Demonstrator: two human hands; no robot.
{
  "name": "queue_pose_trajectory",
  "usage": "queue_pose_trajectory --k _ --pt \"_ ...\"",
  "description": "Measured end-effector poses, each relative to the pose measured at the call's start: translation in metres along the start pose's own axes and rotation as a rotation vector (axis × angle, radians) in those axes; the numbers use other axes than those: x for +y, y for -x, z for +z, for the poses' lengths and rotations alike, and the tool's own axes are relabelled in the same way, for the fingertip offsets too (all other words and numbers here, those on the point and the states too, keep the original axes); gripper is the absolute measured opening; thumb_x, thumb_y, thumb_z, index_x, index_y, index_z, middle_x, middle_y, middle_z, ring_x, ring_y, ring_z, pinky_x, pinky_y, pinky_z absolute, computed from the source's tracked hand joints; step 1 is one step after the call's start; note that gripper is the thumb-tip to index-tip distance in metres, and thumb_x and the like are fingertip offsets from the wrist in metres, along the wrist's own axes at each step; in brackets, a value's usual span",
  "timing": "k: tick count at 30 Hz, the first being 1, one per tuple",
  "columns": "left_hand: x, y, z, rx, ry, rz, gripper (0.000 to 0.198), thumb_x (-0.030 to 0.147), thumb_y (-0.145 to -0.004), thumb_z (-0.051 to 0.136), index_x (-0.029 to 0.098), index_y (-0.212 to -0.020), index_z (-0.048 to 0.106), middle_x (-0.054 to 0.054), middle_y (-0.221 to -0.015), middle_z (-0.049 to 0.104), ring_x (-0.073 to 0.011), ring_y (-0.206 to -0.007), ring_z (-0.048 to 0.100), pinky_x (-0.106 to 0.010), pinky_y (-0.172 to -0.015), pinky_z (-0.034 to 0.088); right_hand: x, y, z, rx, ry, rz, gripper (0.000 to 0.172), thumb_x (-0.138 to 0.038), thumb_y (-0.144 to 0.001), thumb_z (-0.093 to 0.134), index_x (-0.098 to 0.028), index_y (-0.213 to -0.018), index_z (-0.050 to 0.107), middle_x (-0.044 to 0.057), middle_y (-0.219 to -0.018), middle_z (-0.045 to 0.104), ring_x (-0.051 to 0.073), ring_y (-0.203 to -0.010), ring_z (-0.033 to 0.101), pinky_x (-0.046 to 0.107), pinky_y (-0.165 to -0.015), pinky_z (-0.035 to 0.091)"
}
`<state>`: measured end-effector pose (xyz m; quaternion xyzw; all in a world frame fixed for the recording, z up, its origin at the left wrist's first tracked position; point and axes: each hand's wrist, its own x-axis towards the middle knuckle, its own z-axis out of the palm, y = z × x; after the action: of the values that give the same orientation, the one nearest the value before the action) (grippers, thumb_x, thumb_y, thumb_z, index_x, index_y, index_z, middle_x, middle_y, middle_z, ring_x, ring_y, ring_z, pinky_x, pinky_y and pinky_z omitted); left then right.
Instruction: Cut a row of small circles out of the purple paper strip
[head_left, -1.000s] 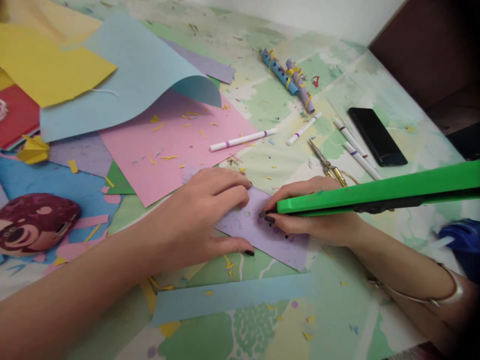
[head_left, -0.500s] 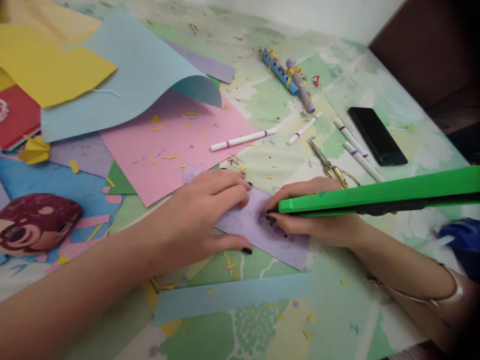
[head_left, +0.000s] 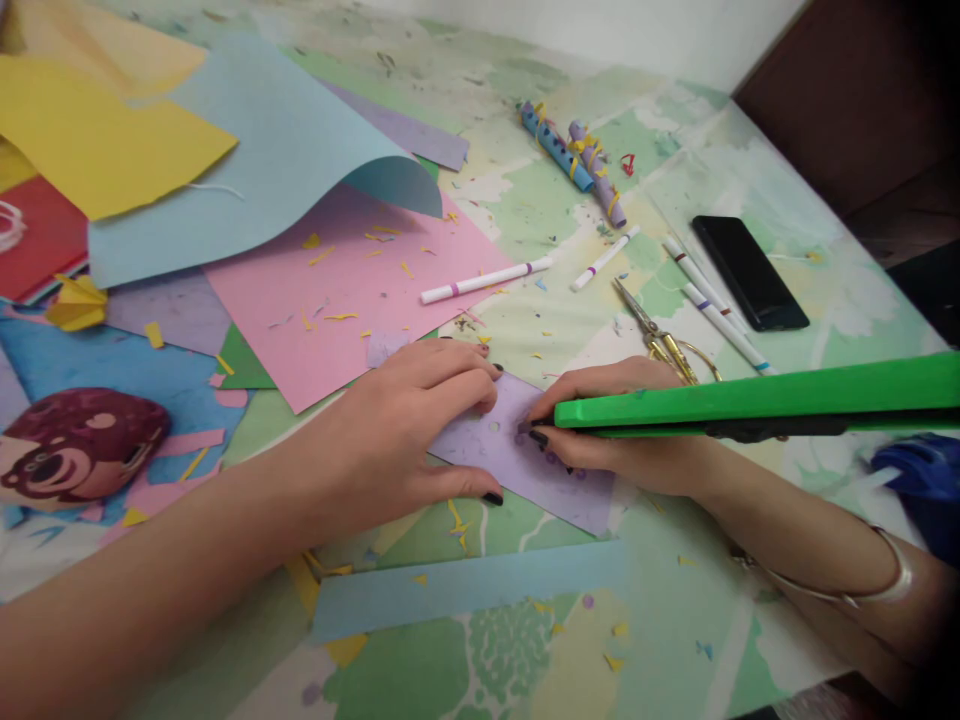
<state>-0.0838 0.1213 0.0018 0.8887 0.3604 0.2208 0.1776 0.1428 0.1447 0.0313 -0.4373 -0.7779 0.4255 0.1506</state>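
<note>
A lilac paper strip (head_left: 525, 465) with small punched holes lies on the patterned table. My left hand (head_left: 409, 430) rests flat on its left end, fingers stretched out and pressing it down. My right hand (head_left: 622, 430) is closed round the front end of a long green tool (head_left: 757, 400), whose tip sits on the strip close to my left fingertips. The tool's handle runs off to the right edge of the view.
Pink (head_left: 352, 290), light blue (head_left: 262, 170) and yellow (head_left: 97, 140) sheets lie at the left, a blue strip (head_left: 465, 590) in front. Markers (head_left: 487, 280), gold scissors (head_left: 660, 335), rolled paper tubes (head_left: 577, 160), a black phone (head_left: 750, 272) and a bear pouch (head_left: 75, 445) surround the hands.
The green tool's far end has dropped slightly. Both hands and the lilac strip stay in place.
</note>
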Motion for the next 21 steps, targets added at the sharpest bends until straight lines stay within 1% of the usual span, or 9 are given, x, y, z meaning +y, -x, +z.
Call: queue_pose_trajectory --k 3,8,10,13,15,18,21 --pt "0.0 0.0 0.0 -0.003 0.003 0.004 0.042 0.045 -0.075 0.072 0.018 -0.101 0.052 -0.011 -0.121 0.058 -0.0263 -0.123 0.047 -0.039 -0.099 0.042 0.001 0.001 0.0 0.006 0.012 0.001 0.01 -0.019 -0.074 0.065 -0.015 -0.079 0.073 -0.002 -0.057 0.067 0.008 -0.052 0.059 0.014 -0.046 0.043" --pt "0.001 -0.001 -0.002 -0.002 -0.003 0.007 0.04 0.044 -0.076 0.072 0.018 -0.1 0.052 -0.011 -0.12 0.058 -0.0253 -0.121 0.048 -0.038 -0.098 0.042 0.003 0.003 0.001 0.017 -0.004 0.02 0.011 -0.02 -0.074 0.064 -0.015 -0.079 0.072 -0.002 -0.055 0.065 0.008 -0.048 0.057 0.015 -0.043 0.043" --pt "0.001 -0.001 -0.002 -0.002 -0.001 0.008 0.04 0.044 -0.076 0.072 0.017 -0.099 0.053 -0.012 -0.119 0.058 -0.0257 -0.12 0.049 -0.038 -0.098 0.042 0.003 0.002 0.003 0.034 0.026 -0.014 0.009 -0.02 -0.074 0.064 -0.016 -0.078 0.072 -0.003 -0.055 0.065 0.007 -0.048 0.057 0.014 -0.044 0.042" --pt "0.001 -0.001 -0.002 -0.005 -0.001 0.01 0.041 0.045 -0.076 0.072 0.016 -0.099 0.053 -0.012 -0.118 0.058 -0.0262 -0.121 0.048 -0.038 -0.098 0.041 0.004 0.001 0.005 0.087 0.102 -0.08 0.007 -0.019 -0.072 0.065 -0.017 -0.074 0.072 -0.003 -0.061 0.068 0.007 -0.052 0.059 0.015 -0.049 0.042" --pt "0.002 -0.002 -0.002 0.001 -0.021 0.018 0.039 0.044 -0.077 0.07 0.017 -0.099 0.053 -0.012 -0.118 0.058 -0.0259 -0.118 0.049 -0.039 -0.096 0.042 0.005 0.001 0.007 0.111 0.143 -0.094 0.007 -0.019 -0.072 0.065 -0.018 -0.073 0.072 -0.003 -0.064 0.07 0.007 -0.055 0.06 0.015 -0.052 0.043" --pt "0.006 -0.005 0.0 0.029 -0.087 0.024 0.038 0.047 -0.077 0.068 0.017 -0.096 0.054 -0.012 -0.116 0.058 -0.0278 -0.11 0.053 -0.043 -0.093 0.042 0.005 0.003 0.006 0.1 0.189 -0.104 0.008 -0.02 -0.074 0.064 -0.019 -0.076 0.072 -0.003 -0.066 0.07 0.008 -0.057 0.061 0.017 -0.054 0.042" --pt "0.013 -0.009 0.003 0.039 -0.181 -0.001 0.046 0.055 -0.074 0.066 0.016 -0.097 0.055 -0.014 -0.11 0.058 -0.0329 -0.103 0.051 -0.052 -0.088 0.04 0.003 0.005 0.004 0.084 0.232 -0.114 0.009 -0.02 -0.076 0.063 -0.019 -0.077 0.072 -0.003 -0.069 0.071 0.009 -0.06 0.061 0.018 -0.056 0.041"
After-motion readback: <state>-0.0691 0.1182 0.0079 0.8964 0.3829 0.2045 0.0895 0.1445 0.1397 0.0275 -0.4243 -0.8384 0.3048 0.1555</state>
